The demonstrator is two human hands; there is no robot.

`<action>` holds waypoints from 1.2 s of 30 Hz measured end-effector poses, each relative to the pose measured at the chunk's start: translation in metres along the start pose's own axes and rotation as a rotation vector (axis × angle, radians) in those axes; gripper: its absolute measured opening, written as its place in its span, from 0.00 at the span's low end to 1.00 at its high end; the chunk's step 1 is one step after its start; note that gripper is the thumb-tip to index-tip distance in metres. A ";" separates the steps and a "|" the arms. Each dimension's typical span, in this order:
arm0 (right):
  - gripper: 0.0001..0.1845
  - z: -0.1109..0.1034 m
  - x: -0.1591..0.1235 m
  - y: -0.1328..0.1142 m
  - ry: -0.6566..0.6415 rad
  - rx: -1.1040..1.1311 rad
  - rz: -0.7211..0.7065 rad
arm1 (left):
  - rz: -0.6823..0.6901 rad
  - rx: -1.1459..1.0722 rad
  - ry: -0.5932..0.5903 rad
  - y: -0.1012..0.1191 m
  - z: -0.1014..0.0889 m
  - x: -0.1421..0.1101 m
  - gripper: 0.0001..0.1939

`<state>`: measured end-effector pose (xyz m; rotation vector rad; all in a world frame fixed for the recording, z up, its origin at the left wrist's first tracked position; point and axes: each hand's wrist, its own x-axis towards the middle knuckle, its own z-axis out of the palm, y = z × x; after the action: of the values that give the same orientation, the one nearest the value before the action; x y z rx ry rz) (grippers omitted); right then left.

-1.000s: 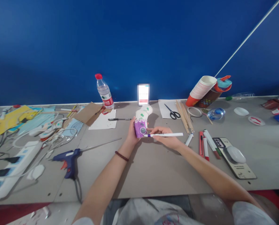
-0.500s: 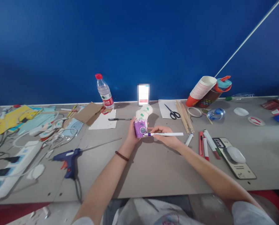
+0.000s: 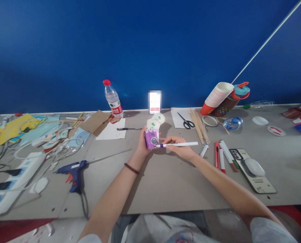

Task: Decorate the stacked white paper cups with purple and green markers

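Observation:
My left hand [image 3: 142, 144] is wrapped round a paper cup [image 3: 150, 135] from its left side. Purple colouring covers the lower part of the cup, with a round dark design on its front and a white scalloped band above; the upper part is white with green spots. A white round piece with green spots [image 3: 160, 118] shows behind the cup's top. Between the fingers of my right hand [image 3: 177, 147] is a white marker [image 3: 186, 144], lying almost level, its purple tip end at the cup's lower right side. Whether the tip touches the cup I cannot tell.
A glue gun [image 3: 76, 172] and a power strip [image 3: 19, 182] lie left. A water bottle [image 3: 113, 101] and a bright phone screen [image 3: 155, 102] stand at the back. Right are scissors [image 3: 187, 122], wooden sticks [image 3: 199, 128], stacked paper cups [image 3: 217, 98], markers [image 3: 226, 152] and a phone [image 3: 259, 180].
The marker's tip end has shifted very slightly at the cup's lower right side. Both hands keep their hold, and the cup stays nearly in place.

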<state>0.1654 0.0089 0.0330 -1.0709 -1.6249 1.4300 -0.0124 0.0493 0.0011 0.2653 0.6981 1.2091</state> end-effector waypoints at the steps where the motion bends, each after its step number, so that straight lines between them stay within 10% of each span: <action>1: 0.06 0.000 0.000 0.000 0.006 -0.004 -0.002 | 0.001 0.005 -0.001 0.000 0.000 0.000 0.23; 36: 0.04 0.001 0.001 -0.001 0.010 0.016 0.008 | -0.014 0.004 0.005 0.001 -0.002 0.001 0.24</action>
<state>0.1640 0.0089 0.0334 -1.0752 -1.6017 1.4381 -0.0142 0.0501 -0.0002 0.2600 0.7062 1.1951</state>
